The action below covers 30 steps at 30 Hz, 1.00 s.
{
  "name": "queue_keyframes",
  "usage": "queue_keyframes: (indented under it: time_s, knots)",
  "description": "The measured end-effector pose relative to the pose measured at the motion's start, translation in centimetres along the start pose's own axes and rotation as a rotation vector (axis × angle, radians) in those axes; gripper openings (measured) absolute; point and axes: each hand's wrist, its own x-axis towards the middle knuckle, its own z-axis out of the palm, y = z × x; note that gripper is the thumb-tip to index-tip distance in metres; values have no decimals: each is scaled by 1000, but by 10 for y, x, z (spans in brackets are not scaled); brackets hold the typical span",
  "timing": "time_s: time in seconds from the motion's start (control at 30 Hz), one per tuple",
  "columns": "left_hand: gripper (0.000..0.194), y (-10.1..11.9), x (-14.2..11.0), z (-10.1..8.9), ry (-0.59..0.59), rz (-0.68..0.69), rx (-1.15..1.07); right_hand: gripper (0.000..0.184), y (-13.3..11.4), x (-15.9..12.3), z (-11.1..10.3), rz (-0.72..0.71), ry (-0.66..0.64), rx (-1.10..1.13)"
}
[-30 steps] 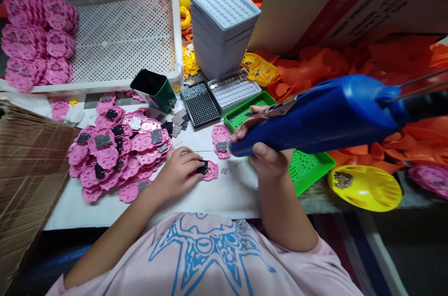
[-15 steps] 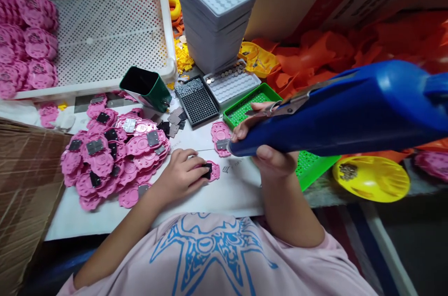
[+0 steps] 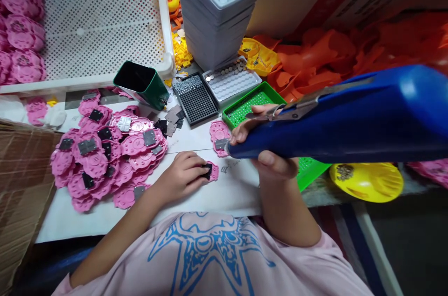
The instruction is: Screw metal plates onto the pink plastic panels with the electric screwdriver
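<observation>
The right hand [image 3: 275, 166] is wrapped firmly round the blue tool [image 3: 336, 135], whose tip overlaps the grey plate [image 3: 219, 145] on the far pink piece [image 3: 219, 131], though contact is unclear. The left hand [image 3: 182, 174], fingers bent and close together, covers the left end of the near pink piece [image 3: 215, 172] with its black plate [image 3: 209, 171]; whether it pinches them I cannot tell. Both pieces lie on the table [image 3: 227, 200], the pink pile [image 3: 105, 160] left, the black tray [image 3: 198, 108] beyond, the yellow dish [image 3: 376, 189] right.

plate pile [image 3: 108, 151] left of tool [image 3: 336, 132] | basket [image 3: 101, 20] behind plate pile
</observation>
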Motion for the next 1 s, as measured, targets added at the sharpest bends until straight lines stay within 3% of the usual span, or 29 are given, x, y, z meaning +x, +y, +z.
queue_keyframes:
  time_s: [0.2, 0.63, 0.87, 1.0]
  knots:
    - [17, -1, 1, 4, 77, 12, -6, 37, 2, 0, 0, -147, -101, 17]
    - [12, -3, 3, 7, 114, 28, -19, 49, 2, 3, 2, -191, -165, 62]
    - [12, -3, 5, 7, 110, 42, 11, 51, -1, 3, 7, -187, -99, 48]
    - [11, -3, 6, 6, 91, 33, 29, 51, -1, 0, -4, -145, -80, -68]
